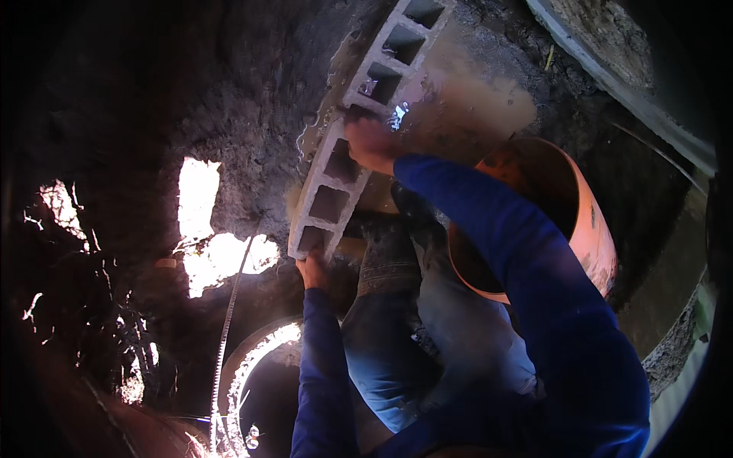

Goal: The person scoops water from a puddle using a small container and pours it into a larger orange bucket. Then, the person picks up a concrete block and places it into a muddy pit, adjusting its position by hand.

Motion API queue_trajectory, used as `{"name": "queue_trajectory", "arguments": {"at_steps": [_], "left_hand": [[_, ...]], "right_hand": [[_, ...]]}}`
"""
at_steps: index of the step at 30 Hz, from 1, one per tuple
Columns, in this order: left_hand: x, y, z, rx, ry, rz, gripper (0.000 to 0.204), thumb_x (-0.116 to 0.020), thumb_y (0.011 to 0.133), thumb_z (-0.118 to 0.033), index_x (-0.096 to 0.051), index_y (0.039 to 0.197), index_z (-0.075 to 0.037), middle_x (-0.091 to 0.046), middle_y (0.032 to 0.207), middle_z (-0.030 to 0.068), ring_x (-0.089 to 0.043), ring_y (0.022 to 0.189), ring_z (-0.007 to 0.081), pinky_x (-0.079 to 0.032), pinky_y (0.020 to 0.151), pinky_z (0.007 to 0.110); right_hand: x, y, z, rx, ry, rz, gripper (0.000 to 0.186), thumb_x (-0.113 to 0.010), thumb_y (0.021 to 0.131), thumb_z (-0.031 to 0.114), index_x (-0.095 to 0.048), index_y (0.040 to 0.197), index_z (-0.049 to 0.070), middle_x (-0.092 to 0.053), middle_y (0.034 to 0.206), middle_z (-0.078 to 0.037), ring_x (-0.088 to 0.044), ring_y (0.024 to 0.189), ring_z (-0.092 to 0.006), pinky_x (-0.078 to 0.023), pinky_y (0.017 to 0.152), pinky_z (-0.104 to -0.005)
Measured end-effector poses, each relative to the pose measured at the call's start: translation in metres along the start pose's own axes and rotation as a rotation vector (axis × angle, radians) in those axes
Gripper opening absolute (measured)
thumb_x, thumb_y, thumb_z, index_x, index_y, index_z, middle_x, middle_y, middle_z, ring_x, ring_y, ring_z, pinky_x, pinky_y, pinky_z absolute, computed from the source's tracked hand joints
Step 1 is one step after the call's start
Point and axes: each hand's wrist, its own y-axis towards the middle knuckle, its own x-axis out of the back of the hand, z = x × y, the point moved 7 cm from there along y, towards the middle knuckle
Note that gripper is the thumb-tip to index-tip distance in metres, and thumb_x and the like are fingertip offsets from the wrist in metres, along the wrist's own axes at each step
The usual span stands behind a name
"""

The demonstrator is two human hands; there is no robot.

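Note:
Two grey hollow concrete blocks lie end to end in wet mud, their square cells facing up. My left hand (311, 270) grips the near end of the nearer concrete block (337, 185), its fingers partly hidden at the end wall. At that block's far end, beside the joint, my right hand (371, 145) is closed on the block's edge, slightly blurred, with its fingertips in shadow. The farther concrete block (392, 62) continues away toward the top, with neither hand on it. Both arms wear blue sleeves.
Muddy water (481, 103) pools right of the blocks. A large orange cylinder (594, 237) stands open-ended by my right arm. A ribbed rod (229, 328) leans at left, near a round rim (243, 366). A pale slab edge (641, 114) crosses the upper right. My legs (389, 336) are below.

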Motion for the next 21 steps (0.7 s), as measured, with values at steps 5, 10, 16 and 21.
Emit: {"name": "queue_trajectory", "arguments": {"at_steps": [5, 10, 16, 21], "left_hand": [[-0.022, 0.022, 0.005, -0.049, -0.045, -0.011, 0.058, -0.069, 0.079, -0.014, -0.058, 0.133, 0.003, -0.065, 0.123, 0.0120, -0.063, 0.106, 0.0235, -0.049, 0.091, 0.035], [-0.047, 0.044, -0.003, -0.130, 0.015, 0.001, 0.054, -0.075, 0.078, -0.016, -0.064, 0.127, 0.003, -0.069, 0.115, 0.0102, -0.066, 0.100, 0.0233, -0.052, 0.087, 0.035], [-0.037, 0.060, 0.029, -0.027, -0.100, -0.058, 0.048, -0.075, 0.079, -0.013, -0.065, 0.124, 0.001, -0.070, 0.104, 0.0076, -0.065, 0.083, 0.0197, -0.050, 0.067, 0.035], [-0.040, 0.058, 0.030, -0.026, -0.150, -0.097, 0.053, -0.073, 0.077, -0.009, -0.062, 0.127, 0.004, -0.068, 0.113, 0.0103, -0.066, 0.097, 0.0237, -0.053, 0.079, 0.036]], "right_hand": [[-0.017, 0.014, -0.014, -0.049, -0.001, 0.045, 0.022, -0.070, 0.079, 0.009, -0.067, 0.099, -0.001, -0.070, 0.098, -0.024, -0.071, 0.094, -0.0422, -0.058, 0.082, -0.0528], [-0.045, 0.026, -0.059, -0.090, -0.021, 0.089, 0.041, -0.072, 0.080, 0.010, -0.058, 0.113, -0.008, -0.070, 0.103, -0.028, -0.070, 0.098, -0.0453, -0.058, 0.089, -0.0526], [-0.040, 0.038, -0.034, 0.004, -0.106, 0.089, 0.045, -0.073, 0.079, 0.009, -0.056, 0.116, -0.010, -0.070, 0.104, -0.029, -0.069, 0.099, -0.0453, -0.057, 0.088, -0.0505], [-0.035, 0.028, -0.030, 0.046, -0.128, 0.083, 0.045, -0.077, 0.077, 0.010, -0.056, 0.112, -0.010, -0.072, 0.097, -0.027, -0.071, 0.093, -0.0440, -0.059, 0.082, -0.0500]]}}
